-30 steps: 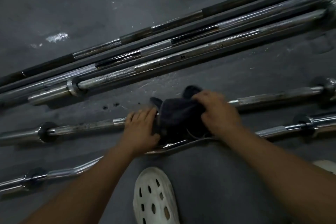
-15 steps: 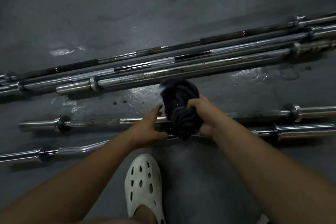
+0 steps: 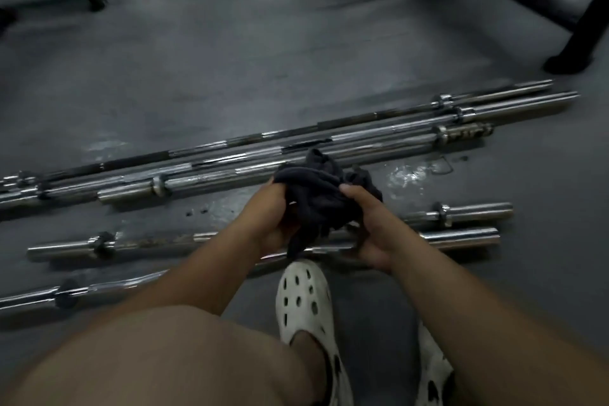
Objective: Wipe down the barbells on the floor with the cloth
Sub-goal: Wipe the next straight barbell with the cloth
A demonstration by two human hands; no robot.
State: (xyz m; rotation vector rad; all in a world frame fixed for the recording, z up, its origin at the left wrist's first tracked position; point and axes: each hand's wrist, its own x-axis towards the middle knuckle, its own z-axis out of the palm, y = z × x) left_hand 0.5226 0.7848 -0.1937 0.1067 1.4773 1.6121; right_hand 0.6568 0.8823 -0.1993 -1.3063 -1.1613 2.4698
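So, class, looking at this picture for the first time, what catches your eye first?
A crumpled dark cloth, gripped by the left hand and right hand, sits at centre over the short chrome barbells. Behind it, long steel barbells lie side by side across the grey floor. A white perforated clog points forward at bottom centre.

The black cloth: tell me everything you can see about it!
The cloth is dark, nearly black, soft-looking fabric, bunched into a crumpled wad. The left hand and the right hand grip it from either side. A loose tail hangs from its bottom toward the short barbells on the floor; whether it touches them is unclear.
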